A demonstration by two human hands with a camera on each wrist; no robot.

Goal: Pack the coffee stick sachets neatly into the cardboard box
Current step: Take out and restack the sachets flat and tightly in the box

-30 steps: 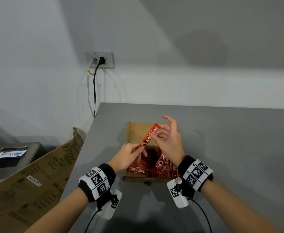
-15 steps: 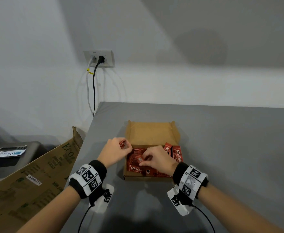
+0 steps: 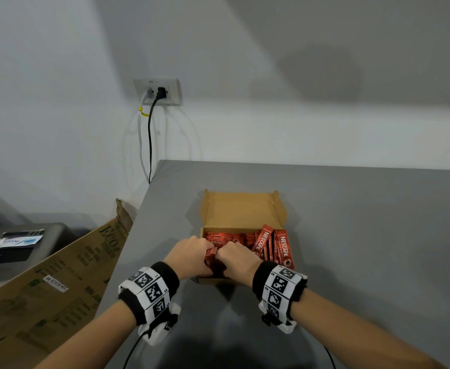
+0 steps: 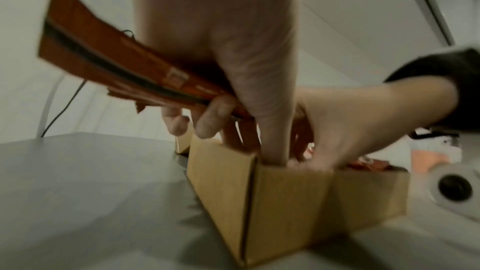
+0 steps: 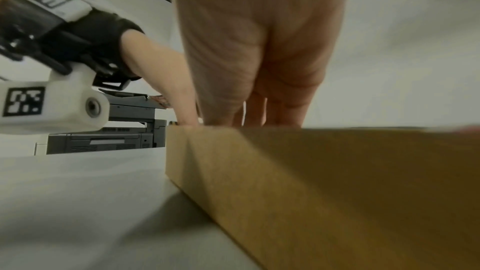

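An open cardboard box (image 3: 242,209) sits on the grey table, its lid flap lying back. Red coffee sachets (image 3: 282,246) lie inside, two of them tilted at the right end. My left hand (image 3: 192,251) is over the box's front left corner, and in the left wrist view its fingers curl round a bundle of red sachets (image 4: 103,52) above the box wall (image 4: 285,202). My right hand (image 3: 238,258) touches the left one, and its fingers (image 4: 337,141) reach down into the box. The near box wall (image 5: 337,182) hides the fingertips.
A large brown carton (image 3: 58,275) leans against the table's left edge. Beyond it stands a dark printer (image 3: 13,243). A wall socket (image 3: 157,91) with two cables is behind the table's far left corner. Bare grey tabletop (image 3: 364,235) lies to the right of the box.
A second ago my left hand held a sachet up over the box, with my right hand open beside it. Both hands have since come down and met at the box's front left.
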